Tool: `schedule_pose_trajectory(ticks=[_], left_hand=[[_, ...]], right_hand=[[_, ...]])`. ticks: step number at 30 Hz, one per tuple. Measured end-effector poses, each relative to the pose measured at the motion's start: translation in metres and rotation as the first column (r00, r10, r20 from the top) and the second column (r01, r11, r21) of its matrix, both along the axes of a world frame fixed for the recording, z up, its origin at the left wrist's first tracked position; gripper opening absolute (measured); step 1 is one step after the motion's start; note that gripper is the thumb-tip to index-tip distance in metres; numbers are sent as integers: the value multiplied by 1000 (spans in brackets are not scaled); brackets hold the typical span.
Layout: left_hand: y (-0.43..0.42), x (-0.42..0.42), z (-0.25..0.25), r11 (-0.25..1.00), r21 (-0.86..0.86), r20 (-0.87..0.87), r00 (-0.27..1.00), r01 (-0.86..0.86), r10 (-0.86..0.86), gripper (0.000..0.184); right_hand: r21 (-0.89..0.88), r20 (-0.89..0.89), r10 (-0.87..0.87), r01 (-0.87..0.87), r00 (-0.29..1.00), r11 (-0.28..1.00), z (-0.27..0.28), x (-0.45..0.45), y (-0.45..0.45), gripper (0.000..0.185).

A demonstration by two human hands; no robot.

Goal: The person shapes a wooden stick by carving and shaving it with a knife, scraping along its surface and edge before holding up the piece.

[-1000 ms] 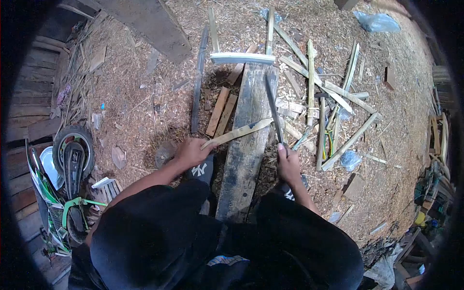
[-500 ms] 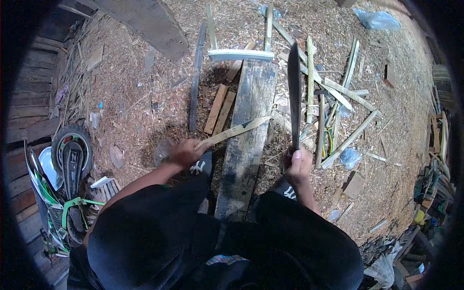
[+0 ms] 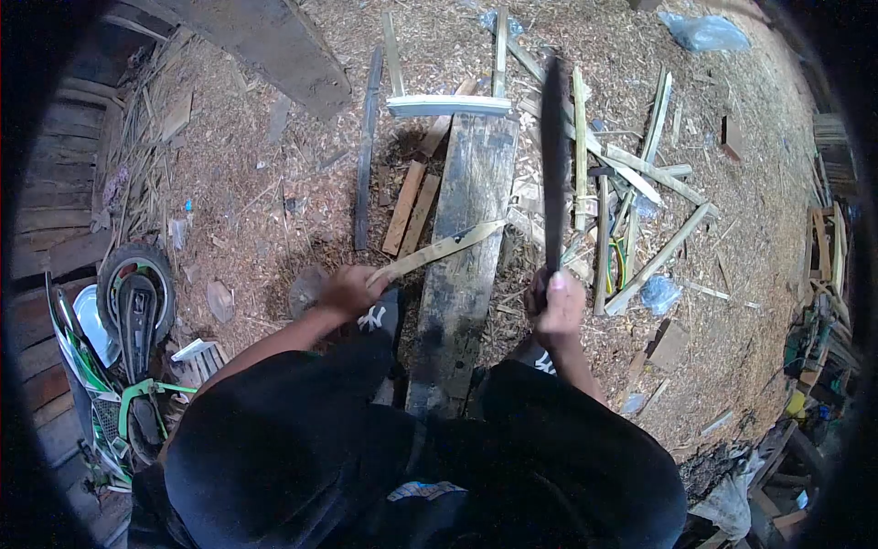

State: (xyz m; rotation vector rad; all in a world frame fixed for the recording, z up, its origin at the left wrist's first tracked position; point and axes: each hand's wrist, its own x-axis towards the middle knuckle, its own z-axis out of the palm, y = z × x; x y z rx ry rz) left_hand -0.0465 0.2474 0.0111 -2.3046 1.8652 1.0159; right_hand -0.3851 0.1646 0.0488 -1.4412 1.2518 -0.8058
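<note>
My left hand (image 3: 351, 289) is closed around the near end of a pale wooden strip (image 3: 441, 249). The strip's far end lies across a long worn wooden beam (image 3: 468, 197) that runs forward between my legs. In my right hand (image 3: 559, 306) is a machete (image 3: 554, 165), gripped by its handle, its long dark blade pointing up and away to the right of the beam. The handle is mostly hidden by my fingers. Blade and strip are apart. Across the beam's far end lies a whitish piece of trim (image 3: 448, 106).
Two short brown boards (image 3: 403, 209) lie left of the beam. Several pale strips (image 3: 658, 174) and a hammer (image 3: 602, 229) are scattered at right among wood chips. A small green-and-white motorbike (image 3: 128, 366) is at left. A thick timber (image 3: 265, 50) juts in at upper left.
The machete and my right hand have shifted slightly left, with the blade a little higher in view. The whole view has drifted slightly left. Both grips are the same.
</note>
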Motion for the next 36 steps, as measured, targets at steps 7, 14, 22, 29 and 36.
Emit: schedule_pose_trajectory(ticks=[7,14,22,29,36], left_hand=[[-3,-3,8,986,132,-38,993,-105,111,52],[5,-3,1,994,13,-34,994,-106,106,52],[1,-3,7,979,160,-112,983,-127,146,52],[5,-1,-8,992,70,-78,991,-104,109,48],[2,-3,-1,994,66,-95,991,-87,93,52]], right_hand=[[213,-404,114,-28,908,977,-61,0,-8,44],[46,15,-44,44,999,998,-22,-4,1,46],[188,-370,83,-13,925,982,-56,-1,3,49],[-67,-56,-24,20,998,998,-23,-12,0,41],[226,-399,94,-2,912,974,-67,-5,0,57]])
